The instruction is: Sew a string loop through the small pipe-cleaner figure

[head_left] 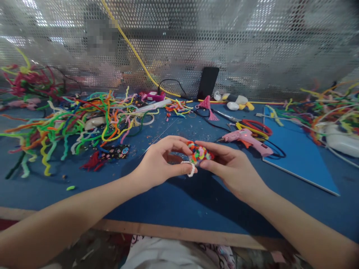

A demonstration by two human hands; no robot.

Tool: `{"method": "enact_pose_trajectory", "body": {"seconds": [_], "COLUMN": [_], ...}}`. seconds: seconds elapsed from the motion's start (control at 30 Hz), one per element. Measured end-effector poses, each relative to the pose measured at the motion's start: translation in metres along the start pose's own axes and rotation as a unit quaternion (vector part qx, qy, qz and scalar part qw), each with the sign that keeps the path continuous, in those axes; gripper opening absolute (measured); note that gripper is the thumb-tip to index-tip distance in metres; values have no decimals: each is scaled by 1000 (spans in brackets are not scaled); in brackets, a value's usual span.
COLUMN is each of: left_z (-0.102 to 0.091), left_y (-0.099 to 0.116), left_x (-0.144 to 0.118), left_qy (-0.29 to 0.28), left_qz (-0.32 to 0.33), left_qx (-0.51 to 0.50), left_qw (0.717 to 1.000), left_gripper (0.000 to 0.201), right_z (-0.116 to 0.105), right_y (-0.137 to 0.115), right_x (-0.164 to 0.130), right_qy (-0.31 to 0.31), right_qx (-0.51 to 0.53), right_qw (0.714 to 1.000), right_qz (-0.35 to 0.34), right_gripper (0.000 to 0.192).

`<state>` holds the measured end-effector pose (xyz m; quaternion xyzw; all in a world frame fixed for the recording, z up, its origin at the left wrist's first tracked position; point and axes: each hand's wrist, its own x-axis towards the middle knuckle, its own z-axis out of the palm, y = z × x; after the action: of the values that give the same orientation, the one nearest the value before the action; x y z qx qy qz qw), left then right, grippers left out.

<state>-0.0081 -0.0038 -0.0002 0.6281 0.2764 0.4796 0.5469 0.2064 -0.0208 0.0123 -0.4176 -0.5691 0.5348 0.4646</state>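
Between my two hands, just above the blue tabletop [168,201], is a small multicoloured fuzzy ornament [201,152] with a loop of white beads [192,171] hanging from its left side. My left hand [168,158] is closed on its left end, thumb by the bead loop. My right hand [227,164] pinches the right end between thumb and fingers. Part of the ornament is hidden behind the fingers. Right of my right hand lies a pink glue gun [248,140], its nozzle pointing left.
Tangled colourful pipe cleaners [70,127] cover the left side. A flowered pouch [114,151] with a red tassel lies nearer. Red and yellow handled scissors [255,129], a blue board [297,157] and a white plug strip [343,138] are at right. A dark phone [208,83] leans at the back.
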Motion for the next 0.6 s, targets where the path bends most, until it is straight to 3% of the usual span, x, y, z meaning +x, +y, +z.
{"method": "enact_pose_trajectory", "body": {"seconds": [0.1, 0.2, 0.3, 0.43, 0.6], "left_z": [-5, -7, -6, -7, -9], "left_y": [5, 6, 2, -2, 2], "left_x": [1, 3, 5, 6, 4], "left_qy": [-84, -71, -40, -41, -50], "left_qz": [-19, -51, -66, -30, -26], "left_qx": [-88, -149, -108, -41, -6], "left_qw": [992, 985, 991, 998, 998], "left_gripper": [28, 37, 48, 37, 35], "right_z": [-4, -7, -7, -4, -5], "right_y": [-5, -8, -10, -13, -16], "right_x": [1, 2, 2, 0, -3], "right_qy": [13, 33, 32, -18, -64], "right_qx": [-29, -53, -56, -102, -180], "right_qw": [999, 998, 998, 994, 969], "right_qz": [-19, -27, -28, -47, -154], "right_gripper": [45, 45, 43, 38, 26]}}
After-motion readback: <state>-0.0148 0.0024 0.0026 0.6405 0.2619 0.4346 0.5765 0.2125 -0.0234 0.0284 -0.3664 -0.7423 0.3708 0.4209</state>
